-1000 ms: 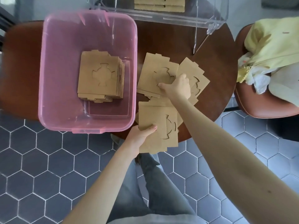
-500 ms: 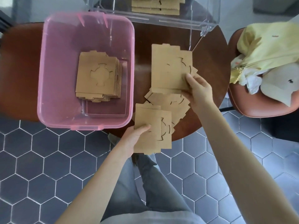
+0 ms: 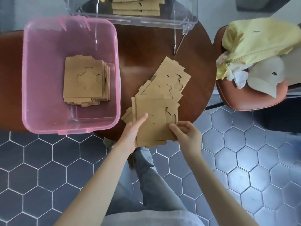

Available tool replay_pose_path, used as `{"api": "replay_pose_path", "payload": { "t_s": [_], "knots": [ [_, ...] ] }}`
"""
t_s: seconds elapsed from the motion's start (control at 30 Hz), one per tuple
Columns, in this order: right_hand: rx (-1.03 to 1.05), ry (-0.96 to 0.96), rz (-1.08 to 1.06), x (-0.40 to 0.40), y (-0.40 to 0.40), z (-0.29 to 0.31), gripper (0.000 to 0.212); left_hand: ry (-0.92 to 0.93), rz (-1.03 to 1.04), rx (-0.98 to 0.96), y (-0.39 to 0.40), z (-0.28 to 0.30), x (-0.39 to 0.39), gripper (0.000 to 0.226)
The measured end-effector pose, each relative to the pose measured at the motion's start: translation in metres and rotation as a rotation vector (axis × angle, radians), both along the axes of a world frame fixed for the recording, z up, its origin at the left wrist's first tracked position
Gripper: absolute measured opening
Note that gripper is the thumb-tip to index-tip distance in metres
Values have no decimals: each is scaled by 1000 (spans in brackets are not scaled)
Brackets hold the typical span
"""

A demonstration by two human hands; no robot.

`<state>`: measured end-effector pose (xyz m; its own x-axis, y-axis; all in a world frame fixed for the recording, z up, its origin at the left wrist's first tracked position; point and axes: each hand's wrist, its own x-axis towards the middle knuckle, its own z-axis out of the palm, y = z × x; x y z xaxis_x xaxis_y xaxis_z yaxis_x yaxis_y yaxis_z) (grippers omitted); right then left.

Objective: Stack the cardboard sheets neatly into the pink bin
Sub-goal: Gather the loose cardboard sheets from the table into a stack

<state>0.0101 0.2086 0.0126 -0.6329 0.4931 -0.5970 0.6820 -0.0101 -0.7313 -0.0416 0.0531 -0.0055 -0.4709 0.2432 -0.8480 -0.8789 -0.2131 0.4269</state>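
The pink bin (image 3: 32,82) stands on the left of the round brown table (image 3: 143,46). Inside it lies a squared stack of brown die-cut cardboard sheets (image 3: 84,80). At the table's near edge I hold a bunch of cardboard sheets (image 3: 156,116) with both hands. My left hand (image 3: 132,132) grips its left side, thumb on top. My right hand (image 3: 185,132) pinches its lower right corner. Several loose sheets (image 3: 169,79) lie fanned on the table just beyond, partly under the held bunch.
A clear plastic box (image 3: 162,22) with more cardboard sheets (image 3: 136,5) stands at the table's far edge. An orange chair (image 3: 254,100) on the right carries a yellow garment (image 3: 260,39) and a white cap (image 3: 263,75). Grey hexagon floor tiles lie below.
My right hand came back from the loose sheets to the near edge and now grips the bunch held by my left hand. The loose sheets shifted into a fan beside it.
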Motion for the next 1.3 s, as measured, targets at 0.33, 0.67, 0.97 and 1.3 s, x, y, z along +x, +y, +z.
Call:
{"api": "replay_pose_path", "payload": {
  "t_s": [0.33, 0.67, 0.97, 1.3],
  "knots": [
    [556, 49, 353, -58, 21, -34, 48, 74, 7, -185, -13, -11, 13, 11],
    [718, -41, 703, -90, 28, -56, 102, 19, -35, -257, -29, -17, 27, 17],
    [286, 217, 12, -58, 45, -4, 27, -19, -86, -263, -34, -18, 34, 36],
    [-164, 109, -155, 19, 15, 2, 17, -10, -30, -126, -11, -9, 24, 47]
  ]
}}
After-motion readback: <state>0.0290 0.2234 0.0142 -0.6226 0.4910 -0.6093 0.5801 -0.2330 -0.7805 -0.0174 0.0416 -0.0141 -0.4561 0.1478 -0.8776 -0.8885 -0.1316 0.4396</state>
